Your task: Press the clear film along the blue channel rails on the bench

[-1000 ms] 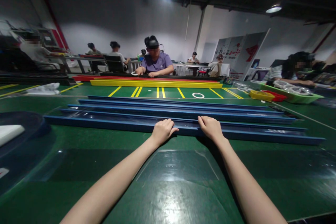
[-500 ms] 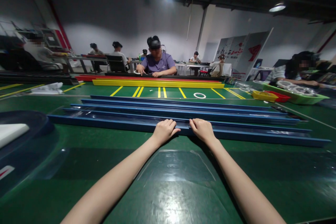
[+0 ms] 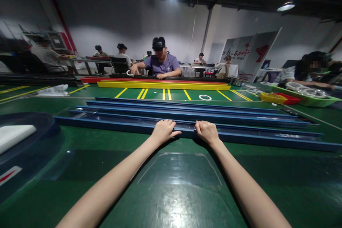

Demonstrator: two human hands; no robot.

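A long blue channel-shaped strip [image 3: 117, 125] lies across the green table in front of me, the nearest of several blue strips. On its middle rests my left hand [image 3: 163, 130], fingers curled over the near wall and thumb pointing right along it. A short gap to the right, my right hand [image 3: 207, 131] is closed with its fingers bent over the same strip. Whatever lies beneath the curled fingers is hidden. Behind it, another blue strip [image 3: 240, 117] runs parallel and untouched.
Yellow strips [image 3: 160, 85] lie farther back, with red and black ones behind. A white ring [image 3: 205, 97] sits on the table [image 3: 112, 185]. At right stands a green tray [image 3: 317, 100]; at left a dark rounded object [image 3: 40, 139]. A person in purple [image 3: 162, 65] sits opposite, others beyond.
My left hand has slid a little left along the blue strip, widening the gap between my hands. The view has shifted slightly. The person opposite has moved a hand with a white ring outward.
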